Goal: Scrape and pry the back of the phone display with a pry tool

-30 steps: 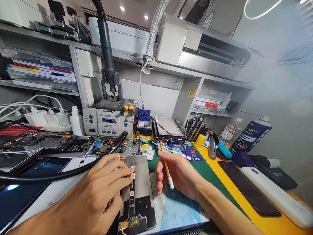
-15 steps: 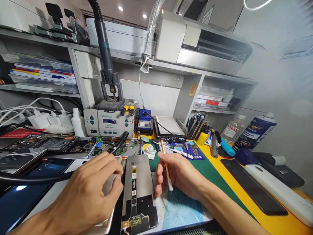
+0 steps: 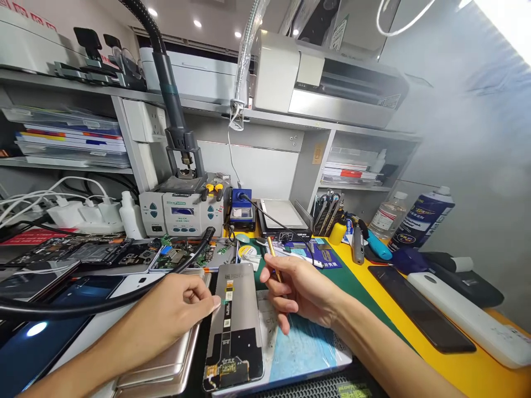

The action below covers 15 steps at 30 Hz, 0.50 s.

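Observation:
A phone display panel (image 3: 244, 309) lies back side up in front of me, a black flex ribbon (image 3: 226, 320) running down its middle. My left hand (image 3: 174, 315) rests just left of it, fingers curled, a fingertip touching the panel's left edge near the ribbon. A champagne-coloured phone body (image 3: 166, 362) lies under that hand. My right hand (image 3: 301, 290) hovers at the panel's right side and grips a slim yellow-handled tool (image 3: 272, 257), its far end pointing up and away.
A blue work mat (image 3: 302, 348) lies on a green mat over the yellow table (image 3: 456, 370). Opened phones (image 3: 103, 251) and a black hose (image 3: 83, 304) lie left. A soldering station (image 3: 182, 210) stands behind. A dark phone (image 3: 418, 315), bottles (image 3: 423, 218) and a white strip (image 3: 468, 320) sit right.
My left hand drew back off the flex ribbon to the panel's left edge. The right hand tilted the tool so its white tip is now hidden in my palm. The view shifted slightly.

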Each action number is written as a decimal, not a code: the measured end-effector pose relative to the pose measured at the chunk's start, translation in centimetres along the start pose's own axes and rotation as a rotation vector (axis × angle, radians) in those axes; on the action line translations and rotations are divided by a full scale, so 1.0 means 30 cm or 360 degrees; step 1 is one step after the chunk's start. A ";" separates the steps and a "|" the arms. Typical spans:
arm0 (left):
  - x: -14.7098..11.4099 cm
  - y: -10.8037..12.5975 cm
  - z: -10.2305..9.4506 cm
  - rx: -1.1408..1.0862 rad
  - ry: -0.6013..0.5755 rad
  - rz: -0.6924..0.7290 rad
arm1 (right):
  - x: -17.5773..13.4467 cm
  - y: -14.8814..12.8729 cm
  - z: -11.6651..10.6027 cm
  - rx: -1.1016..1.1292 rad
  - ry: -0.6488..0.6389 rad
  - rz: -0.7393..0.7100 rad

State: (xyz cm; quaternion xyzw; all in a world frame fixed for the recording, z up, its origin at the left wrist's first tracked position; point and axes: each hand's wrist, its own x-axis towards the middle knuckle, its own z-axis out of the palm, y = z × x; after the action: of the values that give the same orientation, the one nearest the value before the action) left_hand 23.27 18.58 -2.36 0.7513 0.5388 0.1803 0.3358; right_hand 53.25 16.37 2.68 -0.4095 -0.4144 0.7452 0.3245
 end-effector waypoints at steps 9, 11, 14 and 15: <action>0.015 0.012 0.029 -0.0177 -0.0143 -0.0027 | -0.021 -0.024 0.014 -0.0037 0.0058 -0.0009; 0.025 0.012 0.026 -0.0294 -0.0124 -0.0015 | -0.025 -0.033 0.021 -0.0046 0.0094 -0.0012; 0.027 0.019 0.012 -0.0505 -0.0130 -0.0057 | -0.036 -0.045 0.030 -0.0056 0.0184 -0.0006; 0.022 0.023 0.006 -0.0570 -0.0149 -0.0079 | -0.042 -0.046 0.031 -0.0057 0.0208 -0.0013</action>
State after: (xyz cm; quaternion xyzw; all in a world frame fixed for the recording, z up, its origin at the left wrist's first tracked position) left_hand 24.08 19.00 -2.06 0.6734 0.5003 0.2299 0.4933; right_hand 53.21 15.63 4.63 -0.4612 -0.4072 0.7081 0.3465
